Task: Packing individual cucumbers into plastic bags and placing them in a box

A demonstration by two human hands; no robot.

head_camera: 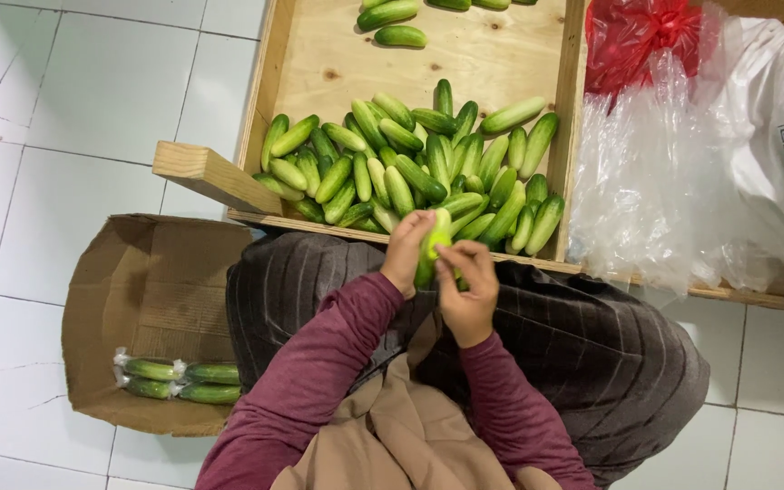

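I am holding one cucumber (pixel 432 249) upright at the centre of the frame: my left hand (pixel 406 252) is closing around its side and my right hand (pixel 469 286) is pinching its lower end with the fingertips. I judge I am still checking or preparing this one, just below the heap of cucumbers (pixel 410 168) in the wooden crate (pixel 269 68). The next move is probably needing a steady grip, toward the cardboard box (pixel 151 290) at lower left, where wrapped cucumbers (pixel 179 379) are lying.

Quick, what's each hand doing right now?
Left hand: closed around a cucumber.
Right hand: fingers curled, touching the same cucumber's lower part.
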